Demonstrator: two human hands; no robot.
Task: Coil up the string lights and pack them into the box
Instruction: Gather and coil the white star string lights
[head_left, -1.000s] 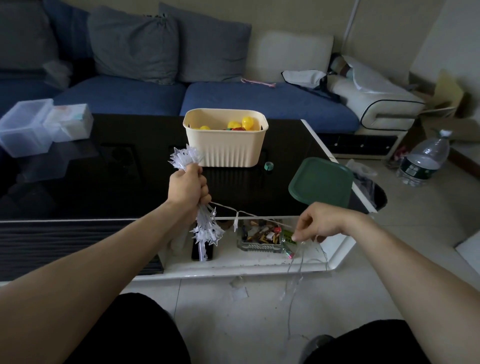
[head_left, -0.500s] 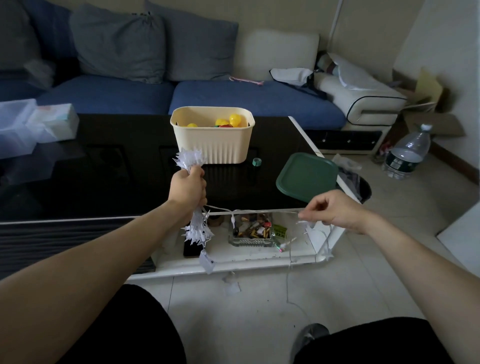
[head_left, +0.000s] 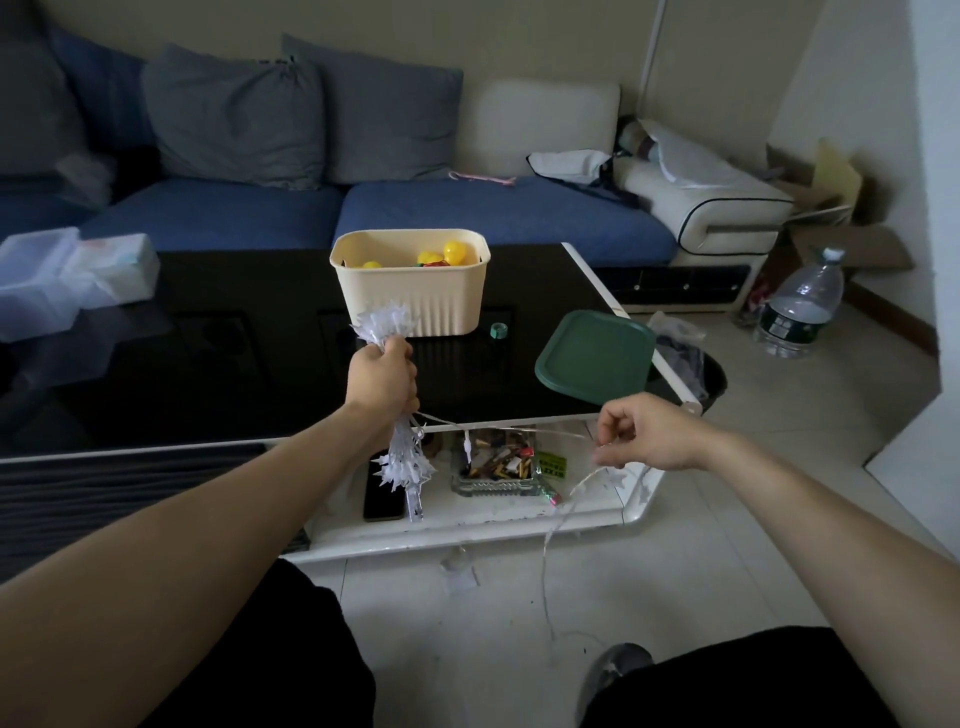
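Two hands: we are working, head view only.
Left hand (head_left: 382, 375): fisting the string lights (head_left: 402, 457) bundle before the cream box (head_left: 410, 283).
Right hand (head_left: 641, 432): pinching the loose strand.
Risk: we are judging the trailing strand may be snagging.

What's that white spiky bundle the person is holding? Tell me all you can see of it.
The string lights look like thin pale wire carrying small white star-shaped plastic caps. Most of it is gathered into an upright bunch that the left hand grips, stars sticking out above and below the fist. A loose strand runs across to the right hand, which pinches it, then trails down to the floor.
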